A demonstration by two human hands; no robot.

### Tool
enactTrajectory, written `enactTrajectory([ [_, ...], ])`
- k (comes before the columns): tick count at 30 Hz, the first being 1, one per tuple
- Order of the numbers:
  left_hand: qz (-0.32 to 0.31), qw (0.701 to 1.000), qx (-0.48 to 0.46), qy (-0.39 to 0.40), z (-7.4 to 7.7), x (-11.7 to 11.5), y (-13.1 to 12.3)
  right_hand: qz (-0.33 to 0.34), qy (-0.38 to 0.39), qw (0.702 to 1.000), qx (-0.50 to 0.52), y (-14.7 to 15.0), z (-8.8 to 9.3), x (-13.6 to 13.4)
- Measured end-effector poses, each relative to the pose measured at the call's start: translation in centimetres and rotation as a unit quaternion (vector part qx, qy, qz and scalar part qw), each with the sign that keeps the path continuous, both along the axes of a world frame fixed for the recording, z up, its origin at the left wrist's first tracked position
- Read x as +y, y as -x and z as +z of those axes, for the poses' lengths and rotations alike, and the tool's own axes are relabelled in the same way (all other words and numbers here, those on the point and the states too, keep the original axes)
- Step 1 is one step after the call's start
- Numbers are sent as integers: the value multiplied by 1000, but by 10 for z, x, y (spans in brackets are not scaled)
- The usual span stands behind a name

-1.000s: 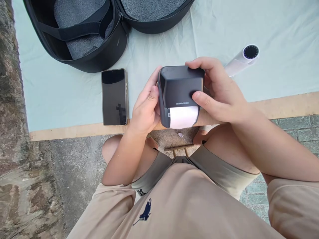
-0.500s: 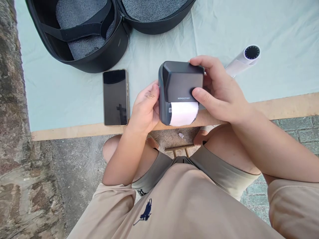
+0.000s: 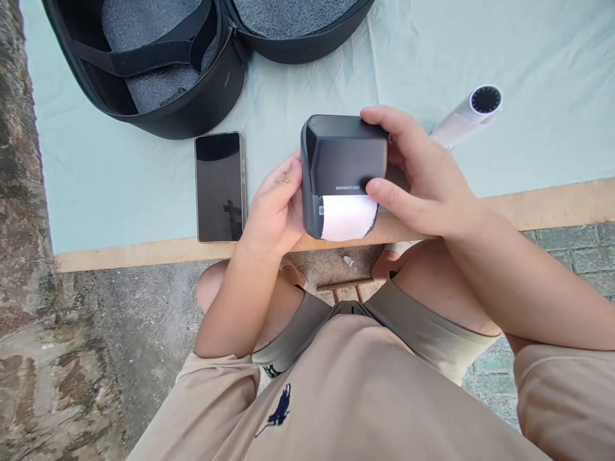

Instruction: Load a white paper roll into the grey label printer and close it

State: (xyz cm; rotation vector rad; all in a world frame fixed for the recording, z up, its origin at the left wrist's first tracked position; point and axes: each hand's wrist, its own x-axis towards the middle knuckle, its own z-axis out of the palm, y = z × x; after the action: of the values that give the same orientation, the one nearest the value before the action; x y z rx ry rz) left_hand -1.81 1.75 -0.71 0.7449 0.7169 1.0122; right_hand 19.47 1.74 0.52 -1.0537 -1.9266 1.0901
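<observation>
A dark grey label printer (image 3: 348, 160) marked NIIMBOT is held between my two hands, over the table's front edge. White label paper (image 3: 350, 218) curves out of its near side, below the lid. My left hand (image 3: 276, 205) grips the printer's left side, thumb up and the other fingers mostly hidden beneath. On the right side my right hand (image 3: 423, 173) is closed around it, with the index finger at the far top corner and the thumb on the front near the lettering.
A smartphone (image 3: 220, 187) lies left of my left hand. Behind it sits an open black zip case (image 3: 192, 105) with grey foam and a strap. A white cylinder with a dark round end (image 3: 464, 118) is at right. The pale cloth (image 3: 307, 89) covers the table.
The printer and both hands have shifted very slightly left in view, and the printer has turned a little. My grip looks the same.
</observation>
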Motion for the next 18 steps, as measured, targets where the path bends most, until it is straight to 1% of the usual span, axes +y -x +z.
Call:
enactTrajectory([
  [5,8,1000,-26,-3,-3,1,4,16,-25,1000,-5,-2,3,0],
  [8,10,1000,-24,-6,-6,2,6,25,-38,999,-10,-4,4,1],
  [11,25,1000,-7,4,-8,2,6,18,-50,998,-28,-4,4,2],
  [14,37,999,4,25,-5,2,4,6,-53,998,-32,-3,3,3],
  [16,24,999,-8,43,-2,1,2,1,-52,998,-30,-1,5,4],
  [18,21,998,9,57,1,-1,0,-16,-80,996,-34,1,9,4],
])
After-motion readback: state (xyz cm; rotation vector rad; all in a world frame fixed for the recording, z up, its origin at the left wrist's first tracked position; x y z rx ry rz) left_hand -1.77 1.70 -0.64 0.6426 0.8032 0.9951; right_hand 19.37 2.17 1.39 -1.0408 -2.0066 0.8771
